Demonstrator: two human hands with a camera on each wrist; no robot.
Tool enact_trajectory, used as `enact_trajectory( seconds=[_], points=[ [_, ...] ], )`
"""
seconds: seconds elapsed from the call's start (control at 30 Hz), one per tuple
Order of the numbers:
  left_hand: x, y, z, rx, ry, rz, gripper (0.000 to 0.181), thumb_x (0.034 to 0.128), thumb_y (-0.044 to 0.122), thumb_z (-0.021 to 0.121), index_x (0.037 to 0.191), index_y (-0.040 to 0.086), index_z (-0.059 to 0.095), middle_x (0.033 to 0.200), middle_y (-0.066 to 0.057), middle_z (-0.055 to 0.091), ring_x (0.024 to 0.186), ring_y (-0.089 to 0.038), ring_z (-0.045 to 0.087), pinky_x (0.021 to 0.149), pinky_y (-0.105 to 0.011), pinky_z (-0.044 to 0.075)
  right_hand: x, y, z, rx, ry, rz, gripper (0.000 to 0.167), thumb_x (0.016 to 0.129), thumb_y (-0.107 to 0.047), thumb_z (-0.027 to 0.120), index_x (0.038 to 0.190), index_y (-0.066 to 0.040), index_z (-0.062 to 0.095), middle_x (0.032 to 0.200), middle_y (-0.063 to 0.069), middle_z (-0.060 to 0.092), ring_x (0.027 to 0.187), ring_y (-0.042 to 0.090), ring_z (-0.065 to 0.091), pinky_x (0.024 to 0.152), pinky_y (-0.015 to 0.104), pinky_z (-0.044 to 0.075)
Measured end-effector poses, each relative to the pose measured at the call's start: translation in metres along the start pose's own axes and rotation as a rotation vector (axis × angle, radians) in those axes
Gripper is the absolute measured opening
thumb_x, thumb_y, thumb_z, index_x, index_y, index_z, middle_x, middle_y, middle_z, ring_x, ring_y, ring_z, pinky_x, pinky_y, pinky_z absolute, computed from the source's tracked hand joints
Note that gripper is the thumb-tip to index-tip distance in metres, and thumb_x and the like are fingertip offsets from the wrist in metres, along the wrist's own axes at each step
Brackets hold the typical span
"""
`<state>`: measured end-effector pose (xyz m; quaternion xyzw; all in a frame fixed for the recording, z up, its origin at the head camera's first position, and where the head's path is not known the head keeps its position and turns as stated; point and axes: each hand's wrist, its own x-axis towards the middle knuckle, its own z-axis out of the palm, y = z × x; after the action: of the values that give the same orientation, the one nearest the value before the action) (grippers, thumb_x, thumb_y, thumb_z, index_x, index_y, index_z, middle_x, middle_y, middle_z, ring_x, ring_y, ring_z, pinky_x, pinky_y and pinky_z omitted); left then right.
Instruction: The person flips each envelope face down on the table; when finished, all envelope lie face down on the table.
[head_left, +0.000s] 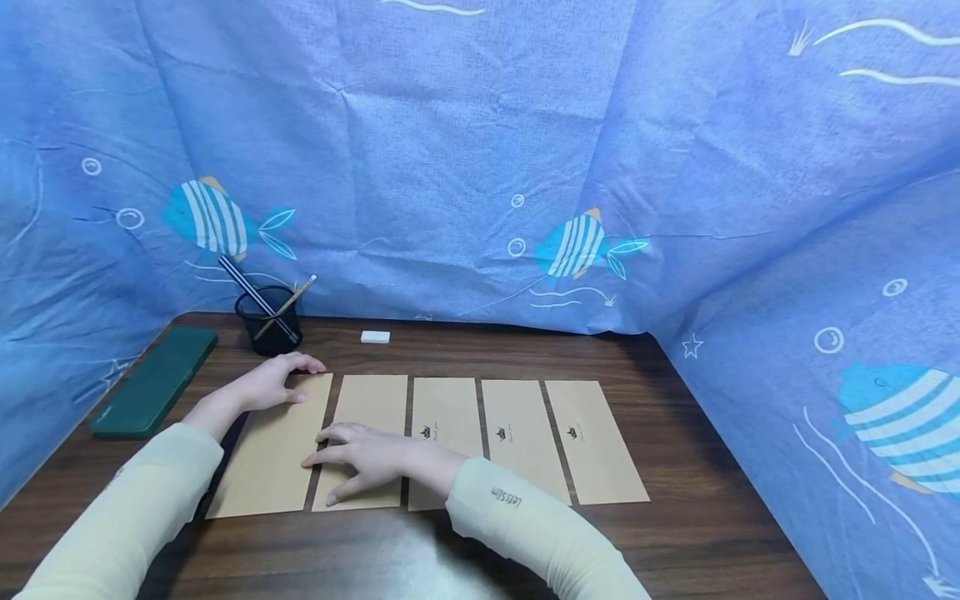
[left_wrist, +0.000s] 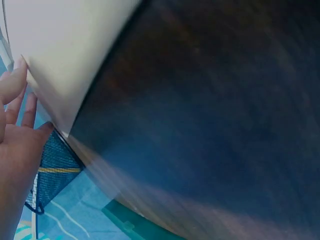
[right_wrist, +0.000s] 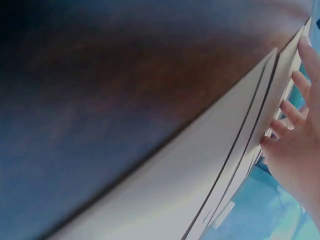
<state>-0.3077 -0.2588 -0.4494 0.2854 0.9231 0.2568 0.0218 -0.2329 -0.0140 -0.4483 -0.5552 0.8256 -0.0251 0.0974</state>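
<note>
Several brown kraft paper sheets or envelopes lie side by side in a row on the table; which they are I cannot tell. My left hand rests with spread fingers on the upper part of the leftmost paper. Over the second paper my right hand lies palm down, its fingers spread and reaching to the gap beside the leftmost one. A small dark crown and faint lettering mark the third paper, the fourth paper and the rightmost paper. Right forearm and sleeve partly cover the third and fourth.
A black mesh pen cup with a striped stick and a pencil stands at the back left. Beside it lies a green case. A white eraser-like block sits behind the papers. Blue fish-printed cloth encloses the wooden table.
</note>
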Motion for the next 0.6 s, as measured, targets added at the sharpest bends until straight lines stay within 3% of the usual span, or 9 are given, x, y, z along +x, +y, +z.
enact_trajectory(
  seconds=[0.13, 0.33, 0.6],
  points=[
    [0.002, 0.002, -0.001, 0.011, -0.006, 0.001, 0.042, 0.0769, 0.001, 0.074, 0.117, 0.000, 0.059, 0.116, -0.019, 0.059, 0.112, -0.042, 0.051, 0.092, -0.057, 0.040, -0.004, 0.004, -0.005, 0.086, 0.010, -0.025, 0.064, 0.086, -0.049, 0.062, 0.143, -0.028, 0.040, 0.151, 0.005, 0.029, 0.141, 0.013, 0.021, 0.114, 0.020, 0.012],
    [0.005, 0.011, -0.002, -0.022, -0.011, -0.032, 0.048, 0.0786, 0.006, 0.074, 0.122, -0.002, 0.056, 0.123, -0.024, 0.056, 0.118, -0.045, 0.046, 0.095, -0.059, 0.038, -0.018, 0.009, -0.015, 0.137, 0.090, -0.025, 0.067, 0.085, -0.046, 0.065, 0.143, -0.023, 0.040, 0.151, 0.007, 0.031, 0.141, 0.016, 0.023, 0.114, 0.023, 0.014],
    [0.008, 0.027, 0.000, -0.049, -0.016, -0.026, 0.060, 0.0794, 0.020, 0.076, 0.129, -0.003, 0.050, 0.129, -0.023, 0.053, 0.122, -0.044, 0.044, 0.098, -0.058, 0.036, -0.047, 0.017, -0.014, 0.107, 0.160, 0.078, 0.071, 0.083, -0.049, 0.066, 0.144, -0.022, 0.039, 0.151, 0.009, 0.032, 0.141, 0.021, 0.027, 0.114, 0.033, 0.020]
  ],
)
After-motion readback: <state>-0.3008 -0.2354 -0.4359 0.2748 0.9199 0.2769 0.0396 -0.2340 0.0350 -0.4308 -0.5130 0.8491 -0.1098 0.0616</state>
